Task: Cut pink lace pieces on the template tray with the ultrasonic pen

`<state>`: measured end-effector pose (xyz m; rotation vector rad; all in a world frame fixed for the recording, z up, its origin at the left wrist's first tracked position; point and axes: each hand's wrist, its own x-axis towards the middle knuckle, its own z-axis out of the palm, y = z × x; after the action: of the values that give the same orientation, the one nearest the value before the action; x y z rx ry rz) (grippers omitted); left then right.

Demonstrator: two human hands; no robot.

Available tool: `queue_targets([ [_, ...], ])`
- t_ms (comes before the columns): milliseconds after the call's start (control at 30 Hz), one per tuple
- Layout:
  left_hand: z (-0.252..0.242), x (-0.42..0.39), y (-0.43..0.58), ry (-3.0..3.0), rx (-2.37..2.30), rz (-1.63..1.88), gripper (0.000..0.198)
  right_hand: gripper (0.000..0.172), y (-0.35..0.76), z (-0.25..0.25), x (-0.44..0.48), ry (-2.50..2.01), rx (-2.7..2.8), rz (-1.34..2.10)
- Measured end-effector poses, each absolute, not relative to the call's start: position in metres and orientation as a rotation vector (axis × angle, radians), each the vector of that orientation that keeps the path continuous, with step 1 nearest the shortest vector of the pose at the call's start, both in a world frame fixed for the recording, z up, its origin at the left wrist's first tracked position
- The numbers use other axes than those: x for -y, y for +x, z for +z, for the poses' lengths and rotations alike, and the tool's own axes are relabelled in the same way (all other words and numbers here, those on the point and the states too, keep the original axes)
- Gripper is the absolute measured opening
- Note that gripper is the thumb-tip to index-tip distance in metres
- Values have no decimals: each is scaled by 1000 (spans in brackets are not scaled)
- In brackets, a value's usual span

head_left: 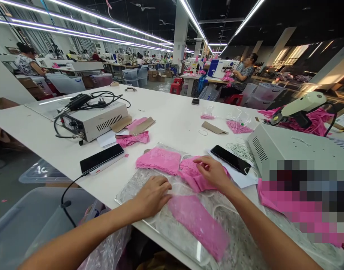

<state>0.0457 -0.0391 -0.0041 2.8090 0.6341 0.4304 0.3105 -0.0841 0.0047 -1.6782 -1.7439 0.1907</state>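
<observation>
On a grey marble-patterned board (pixel 132 183) lies a single sheer pink fabric piece (pixel 198 225), with a lace-like edge. My left hand (pixel 153 197) rests beside its upper left end, fingers loosely bent and apart from the thumb, with the thumb tip near the fabric. Behind it sits a neat stack of pink lace pieces (pixel 157 160). A second, looser pile of pink pieces (pixel 190 167) lies to the right, partly hidden by my right hand (pixel 211 170). That hand is over the pile, its bent fingers and thumb apart, nothing visibly held between them.
Grey machine boxes stand left (pixel 104 120) and right (pixel 298 150). A phone (pixel 231 159) lies near white elastic loops (pixel 239 150); another phone (pixel 101 157) has a cable. A tied pink bundle (pixel 132 138) and bagged pink pieces (pixel 239 126) lie farther back. People sit at sewing machines beyond.
</observation>
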Motion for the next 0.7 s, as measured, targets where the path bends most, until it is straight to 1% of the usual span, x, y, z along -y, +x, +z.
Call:
queue_targets([
  [133,-3,24,74,2879,-580,440,28,24,331,5,120,-1658,1789,161],
  [200,-4,20,89,2908,-466,407,33,30,337,-1,139,-1633,1862,119],
  [267,-6,19,100,2926,-357,371,27,40,341,-10,151,-1608,1922,19],
  [300,-8,19,104,2931,-321,356,19,43,343,-15,153,-1604,1931,-21],
  [367,-11,20,109,2934,-293,337,2,38,346,-24,151,-1608,1908,-57],
  [433,-11,17,112,2926,-310,331,14,27,349,-30,145,-1602,1869,-49],
  [500,-9,12,112,2905,-340,328,17,19,351,-31,139,-1591,1827,-26],
  [600,0,5,113,2871,-373,309,15,18,353,-26,135,-1587,1771,34],
  [667,4,4,115,2865,-368,287,8,18,355,-20,135,-1597,1747,82],
  [700,4,6,116,2868,-358,274,14,19,355,-18,135,-1604,1741,106],
])
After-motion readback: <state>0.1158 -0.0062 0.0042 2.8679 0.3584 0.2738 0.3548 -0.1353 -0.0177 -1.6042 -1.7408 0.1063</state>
